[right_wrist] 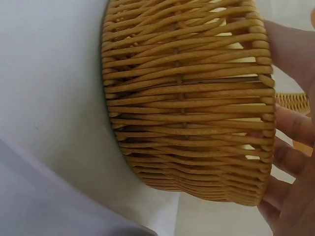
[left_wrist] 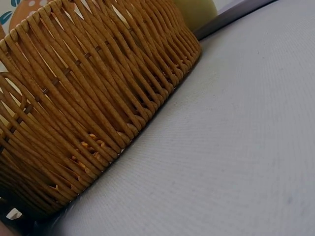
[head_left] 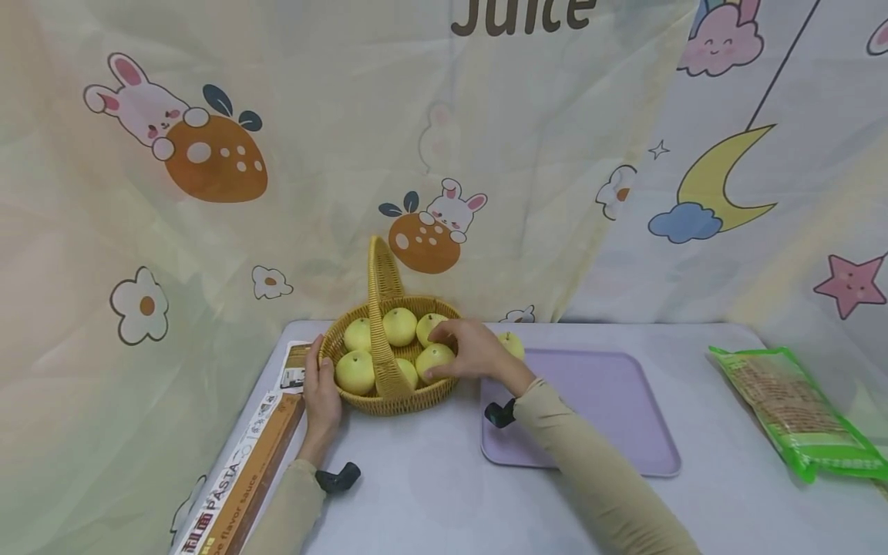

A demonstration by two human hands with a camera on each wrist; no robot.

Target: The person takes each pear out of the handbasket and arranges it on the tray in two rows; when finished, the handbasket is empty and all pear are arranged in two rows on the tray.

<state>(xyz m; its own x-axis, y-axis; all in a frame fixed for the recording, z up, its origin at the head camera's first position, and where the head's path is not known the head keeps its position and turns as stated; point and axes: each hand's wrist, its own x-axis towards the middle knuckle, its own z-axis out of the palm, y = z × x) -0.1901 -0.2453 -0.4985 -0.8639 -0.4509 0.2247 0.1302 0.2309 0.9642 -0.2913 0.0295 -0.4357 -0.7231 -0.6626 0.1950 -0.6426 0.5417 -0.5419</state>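
Right between the thumb and curled fingers of the right hand (head_left: 479, 353) sits a yellow-green fruit (head_left: 433, 358), gripped inside the near right side of the wicker basket (head_left: 423, 398). Another fruit (head_left: 428, 325) lies just beyond that hand's fingertips, and four more show to its left, around the foot of the arched handle (head_left: 382, 308). The left hand (head_left: 323, 389) rests against the basket's outer left side, its fingers lying fairly straight along the wall and its thumb apart from them near the rim.

Just past the back of the right hand, partly hidden by it, a loose fruit (head_left: 512, 344) shows at the far left corner of a lilac tray (head_left: 603, 408); whether it lies on the tray I cannot tell. The tray extends beneath the right forearm and out to its right. Farther right of that hand lies a green-edged packet (head_left: 798, 408). Left of the left hand, a long pasta box (head_left: 243, 478) runs back toward the person. Well beyond both hands hangs a cloth (head_left: 312, 154) printed with rabbits and flowers.
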